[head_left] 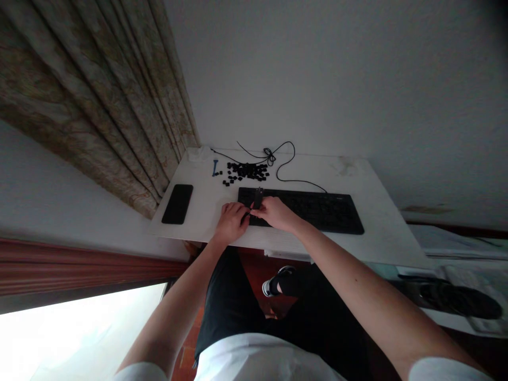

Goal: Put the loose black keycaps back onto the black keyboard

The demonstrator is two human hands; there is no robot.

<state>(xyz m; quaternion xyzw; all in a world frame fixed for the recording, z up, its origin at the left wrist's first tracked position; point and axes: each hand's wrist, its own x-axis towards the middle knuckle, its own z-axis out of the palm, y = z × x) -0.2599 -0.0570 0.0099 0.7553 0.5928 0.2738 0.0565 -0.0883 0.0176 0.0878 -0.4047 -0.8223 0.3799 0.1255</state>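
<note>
A black keyboard (317,209) lies along the front of the white table, with its cable leading off the back edge. My right hand (272,211) is closed over the keyboard's left part. Its fingers pinch a small dark oblong piece (258,198) that sticks up, too blurred to name exactly. Close beside it, my left hand (232,222) is curled at the keyboard's left front corner, fingertips on it and near the right fingertips. Behind the keyboard is a loose pile of black keycaps (248,171), several scattered at its left.
A blue tool (215,168) lies left of the keycaps. The black cable (293,159) loops across the table's back, partly tied in a bundle. A dark phone (177,204) rests at the left. A curtain (130,79) hangs beside the table (381,211), and a wall stands behind it.
</note>
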